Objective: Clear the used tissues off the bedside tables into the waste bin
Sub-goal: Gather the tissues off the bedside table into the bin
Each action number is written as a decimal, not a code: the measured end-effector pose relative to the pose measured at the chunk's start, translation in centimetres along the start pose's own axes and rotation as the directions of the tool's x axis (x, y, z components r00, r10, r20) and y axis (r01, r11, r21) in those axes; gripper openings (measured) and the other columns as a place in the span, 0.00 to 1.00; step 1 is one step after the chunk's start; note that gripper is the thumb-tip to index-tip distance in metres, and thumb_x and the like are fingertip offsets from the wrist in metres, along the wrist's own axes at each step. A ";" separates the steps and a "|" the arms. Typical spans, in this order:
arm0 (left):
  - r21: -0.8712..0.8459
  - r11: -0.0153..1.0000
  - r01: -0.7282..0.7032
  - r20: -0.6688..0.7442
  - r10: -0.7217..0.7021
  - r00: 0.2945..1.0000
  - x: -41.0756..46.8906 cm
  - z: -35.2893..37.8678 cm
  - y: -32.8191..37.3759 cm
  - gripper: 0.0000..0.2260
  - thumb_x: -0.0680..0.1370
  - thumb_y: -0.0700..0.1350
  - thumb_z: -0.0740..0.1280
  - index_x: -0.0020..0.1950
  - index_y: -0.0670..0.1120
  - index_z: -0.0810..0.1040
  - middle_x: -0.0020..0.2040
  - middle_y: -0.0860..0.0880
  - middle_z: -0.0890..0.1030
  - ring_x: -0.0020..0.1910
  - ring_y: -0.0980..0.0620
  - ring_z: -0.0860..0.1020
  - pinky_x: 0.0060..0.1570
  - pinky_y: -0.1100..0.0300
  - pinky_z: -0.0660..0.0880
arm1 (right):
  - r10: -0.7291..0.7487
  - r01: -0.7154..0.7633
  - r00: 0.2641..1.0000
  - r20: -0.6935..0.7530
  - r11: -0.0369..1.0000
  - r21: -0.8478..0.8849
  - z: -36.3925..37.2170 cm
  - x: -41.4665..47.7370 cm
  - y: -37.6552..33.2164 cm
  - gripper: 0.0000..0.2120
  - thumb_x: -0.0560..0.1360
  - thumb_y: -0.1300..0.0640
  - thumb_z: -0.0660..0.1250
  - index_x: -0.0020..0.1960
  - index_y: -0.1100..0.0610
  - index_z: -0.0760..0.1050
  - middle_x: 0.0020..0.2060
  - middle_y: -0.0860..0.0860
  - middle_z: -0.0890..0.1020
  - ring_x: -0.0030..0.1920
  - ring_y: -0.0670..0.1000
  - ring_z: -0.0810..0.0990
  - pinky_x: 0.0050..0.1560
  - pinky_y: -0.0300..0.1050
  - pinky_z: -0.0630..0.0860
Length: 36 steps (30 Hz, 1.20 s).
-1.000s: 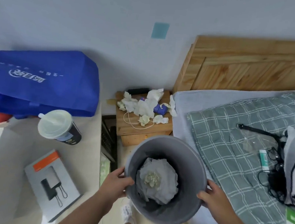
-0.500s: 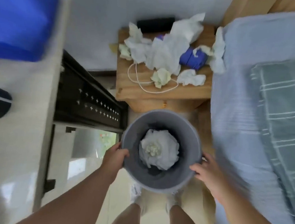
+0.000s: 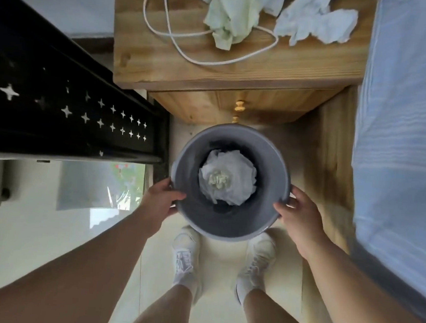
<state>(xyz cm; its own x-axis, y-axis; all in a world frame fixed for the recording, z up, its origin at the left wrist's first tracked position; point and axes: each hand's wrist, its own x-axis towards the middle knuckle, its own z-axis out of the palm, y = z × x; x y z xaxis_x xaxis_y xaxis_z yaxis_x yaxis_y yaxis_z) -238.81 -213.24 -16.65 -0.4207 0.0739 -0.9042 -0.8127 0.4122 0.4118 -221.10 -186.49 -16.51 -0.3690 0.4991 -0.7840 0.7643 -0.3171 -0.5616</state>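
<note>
Grey plastic fills the grasp of both hands. The left hand [image 3: 160,200] grips the waste bin [image 3: 226,235] at about eight o'clock on its rim, and the right hand [image 3: 299,216] grips it at about four o'clock. On each, the thumb hooks over the edge and the other fingers [image 3: 296,193] curl round the outer wall.

Inside the bin lies a crumpled white wad of tissue [image 3: 227,180] with a small pale clump at its middle. Whether the bin rests on the floor [image 3: 221,302] or hangs just above it cannot be told. At six o'clock from the bin stand the person's two white shoes [image 3: 186,256] on pale tiles.

At twelve o'clock is the wooden bedside surface [image 3: 239,69], with a round knob [image 3: 239,105] on the front below it. Used tissues lie on top: a pale green tissue [image 3: 231,17] at twelve o'clock and a white tissue [image 3: 317,24] at one o'clock, with more cut off by the top edge. A white cable [image 3: 180,46] loops across the wood and runs beneath the green one.

At three o'clock the bed [image 3: 403,125], under a blue sheet, stands just beside the surface. At ten o'clock is a black panel [image 3: 71,99] pierced with star-shaped holes.
</note>
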 end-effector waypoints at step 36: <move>0.865 0.126 -0.486 0.247 0.737 0.630 -9.9 9.7 29.0 0.24 0.81 0.57 0.70 0.76 0.58 0.73 0.72 0.50 0.75 0.69 0.44 0.73 0.56 0.49 0.76 | -0.576 0.418 0.806 0.133 0.396 -0.817 -1.9 -3.4 -31.4 0.32 0.80 0.49 0.68 0.81 0.51 0.61 0.72 0.54 0.73 0.69 0.59 0.72 0.59 0.57 0.78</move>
<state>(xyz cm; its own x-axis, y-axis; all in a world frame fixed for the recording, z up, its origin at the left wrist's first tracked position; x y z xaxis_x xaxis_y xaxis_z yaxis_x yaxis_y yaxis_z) -254.26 -193.21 3.16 -0.7640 0.5744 -0.2939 0.4510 0.8012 0.3932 -242.86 -176.68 4.31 -0.8085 0.4778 -0.3436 0.5807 0.7423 -0.3343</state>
